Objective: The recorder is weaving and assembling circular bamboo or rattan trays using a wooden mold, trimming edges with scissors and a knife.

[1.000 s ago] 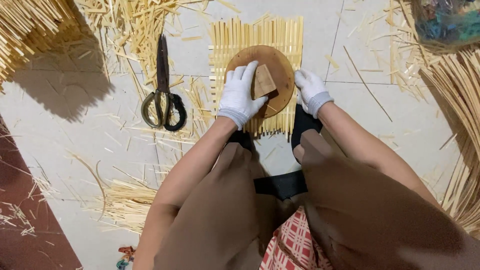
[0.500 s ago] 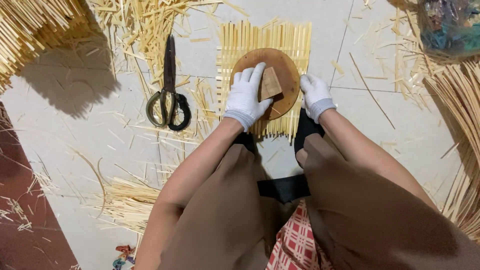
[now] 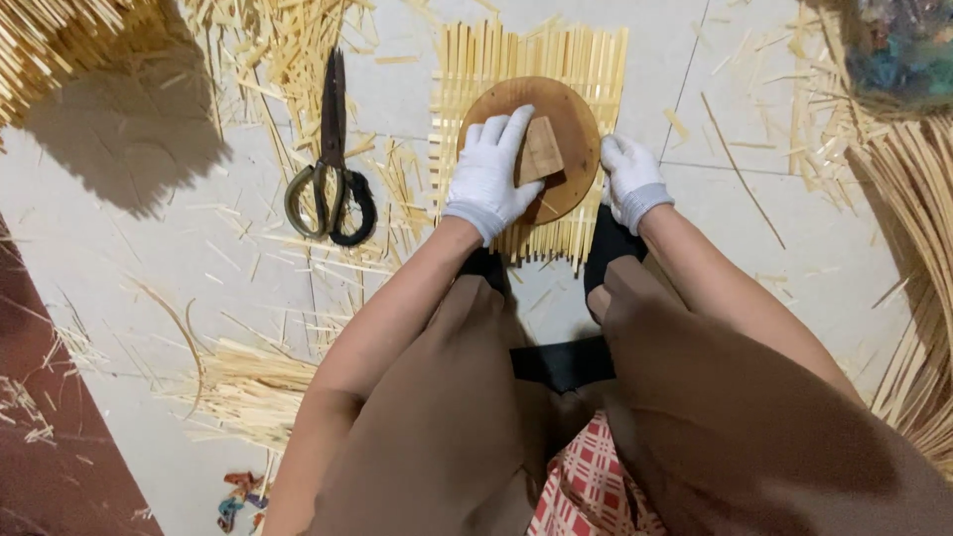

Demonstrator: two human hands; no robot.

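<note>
Centrally, in the upper middle of the frame, a round wooden disc point(image 3: 556, 129) lies on a flat mat point(image 3: 476, 69) of pale strips spread on the tiled floor point(image 3: 149, 248). A small wooden block point(image 3: 541, 151) sits on the disc, slightly left of its centre.

The left hand point(image 3: 493, 171), in a white glove, rests flat on the left part of the disc, fingers extended and close together, touching the left edge of the block. It grips nothing; the palm presses down.

The right hand point(image 3: 627, 179), also gloved in white, is at the disc's right rim, fingers curled against the edge where disc meets mat. Whether it grasps the rim or only bears on it cannot be told.

Dark scissors point(image 3: 333, 149) lie on the floor to the left of the mat, blades pointing to the top of the frame, well apart from both hands.

Loose strips point(image 3: 248, 387) are scattered at lower left, and further bundles point(image 3: 918, 228) run down the right edge. The person's knees, in brown cloth, fill the lower half of the frame.
</note>
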